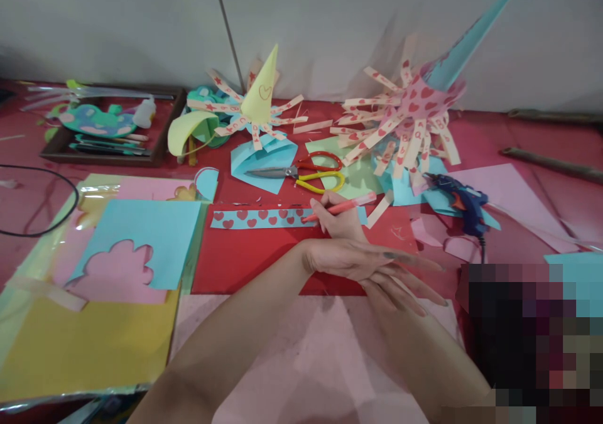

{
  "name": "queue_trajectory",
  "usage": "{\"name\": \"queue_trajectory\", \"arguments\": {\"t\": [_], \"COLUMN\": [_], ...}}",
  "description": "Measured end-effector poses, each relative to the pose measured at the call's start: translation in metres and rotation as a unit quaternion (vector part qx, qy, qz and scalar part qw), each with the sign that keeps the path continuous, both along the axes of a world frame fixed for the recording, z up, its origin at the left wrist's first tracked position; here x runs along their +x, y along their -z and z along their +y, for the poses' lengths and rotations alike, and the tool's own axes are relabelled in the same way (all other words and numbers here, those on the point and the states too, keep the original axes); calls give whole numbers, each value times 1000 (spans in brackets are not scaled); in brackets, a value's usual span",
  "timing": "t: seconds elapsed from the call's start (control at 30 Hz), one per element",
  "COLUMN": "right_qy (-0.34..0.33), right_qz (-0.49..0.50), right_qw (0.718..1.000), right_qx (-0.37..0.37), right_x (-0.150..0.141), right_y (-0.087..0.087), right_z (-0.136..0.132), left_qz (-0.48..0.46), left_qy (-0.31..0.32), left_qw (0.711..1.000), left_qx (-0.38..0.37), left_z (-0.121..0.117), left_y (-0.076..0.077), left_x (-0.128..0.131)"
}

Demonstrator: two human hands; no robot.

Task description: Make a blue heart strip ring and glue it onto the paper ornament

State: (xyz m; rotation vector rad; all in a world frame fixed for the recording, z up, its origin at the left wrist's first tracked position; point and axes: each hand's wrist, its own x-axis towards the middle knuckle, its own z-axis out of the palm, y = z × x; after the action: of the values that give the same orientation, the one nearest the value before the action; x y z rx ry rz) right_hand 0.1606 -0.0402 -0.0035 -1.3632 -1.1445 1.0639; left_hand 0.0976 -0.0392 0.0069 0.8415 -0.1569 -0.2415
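My right hand (336, 223) is closed round a red marker pen (351, 205), its tip resting on the right end of a long blue paper strip (254, 218) with red hearts drawn on it. The strip lies on a red sheet (245, 260). My left hand (372, 264) reaches across from the left with fingers stretched out flat, resting over my right wrist and holding nothing.
Red and yellow scissors (306, 174) lie just behind the strip. A blue glue gun (464, 204) sits to the right. Paper cone crafts (261, 88) (414, 107) stand at the back, a wooden tray (113, 154) at back left. Blue cut-out sheet (151, 229) and black cable (56, 223) lie left.
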Motion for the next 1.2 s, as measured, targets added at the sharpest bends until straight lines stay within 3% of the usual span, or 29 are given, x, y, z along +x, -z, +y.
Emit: {"name": "queue_trajectory", "arguments": {"t": [0.43, 0.63, 0.93, 1.2], "right_qy": [1, 2, 12, -4], "right_qz": [-3, 3, -29, -8], "right_qw": [1000, 1000, 999, 1000], "right_qx": [-12, -8, -12, -3], "right_x": [1, 1, 1, 1], "right_y": [4, 4, 1, 1], "right_z": [-1, -1, -1, -1], "left_qz": [21, 12, 0, 21], "left_qy": [-23, -12, 12, 3], "left_qw": [1000, 1000, 1000, 1000], "left_qx": [-1, -3, -4, -8], "left_z": [-3, -2, 1, -2], "left_y": [17, 13, -6, 1], "left_x": [4, 2, -1, 2]}}
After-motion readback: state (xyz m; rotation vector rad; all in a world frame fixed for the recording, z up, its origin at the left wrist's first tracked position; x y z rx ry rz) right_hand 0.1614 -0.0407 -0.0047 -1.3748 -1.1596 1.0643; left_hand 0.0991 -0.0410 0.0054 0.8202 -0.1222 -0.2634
